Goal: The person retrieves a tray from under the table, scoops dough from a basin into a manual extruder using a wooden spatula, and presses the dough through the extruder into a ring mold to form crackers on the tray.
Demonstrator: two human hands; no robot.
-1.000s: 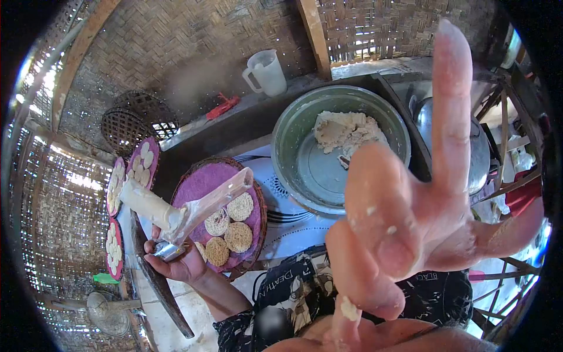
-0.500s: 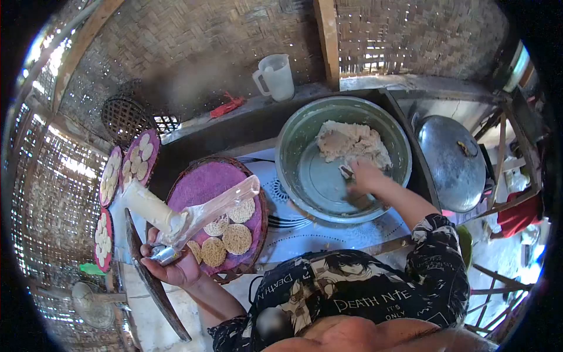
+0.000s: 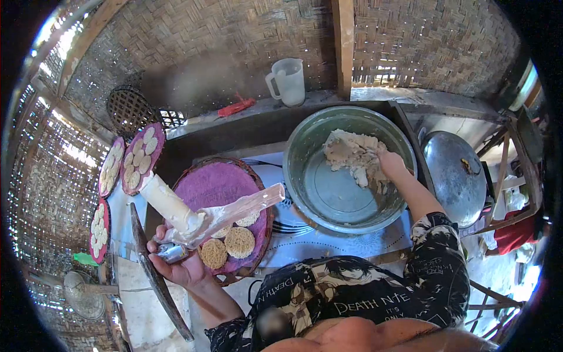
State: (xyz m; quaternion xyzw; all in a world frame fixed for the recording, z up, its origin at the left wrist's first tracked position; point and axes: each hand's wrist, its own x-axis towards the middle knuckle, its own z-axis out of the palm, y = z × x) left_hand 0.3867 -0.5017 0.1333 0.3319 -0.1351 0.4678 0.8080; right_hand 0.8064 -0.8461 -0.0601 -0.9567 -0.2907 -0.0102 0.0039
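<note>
My left hand is wrapped round a wooden dough press, which has a small metal cylinder at the palm. Pale dough is smeared over the press, and a thick cream-coloured round bar juts from it to the upper left. Inside the large green basin, my right hand grips the right side of a lump of dough; its fingertips are partly hidden. Below the press lies a round tray covered in purple cloth, with lacy round dough pieces on it.
Smaller pink trays of pale rounds stand at the left. Behind the basin are a plastic measuring jug and a red bag. A lidded metal pot sits to the right. A dark wooden bar slants beside my left hand.
My right hand has moved up from the lower part of the basin to the dough's right side. My left hand still holds the press. The view has shifted slightly.
</note>
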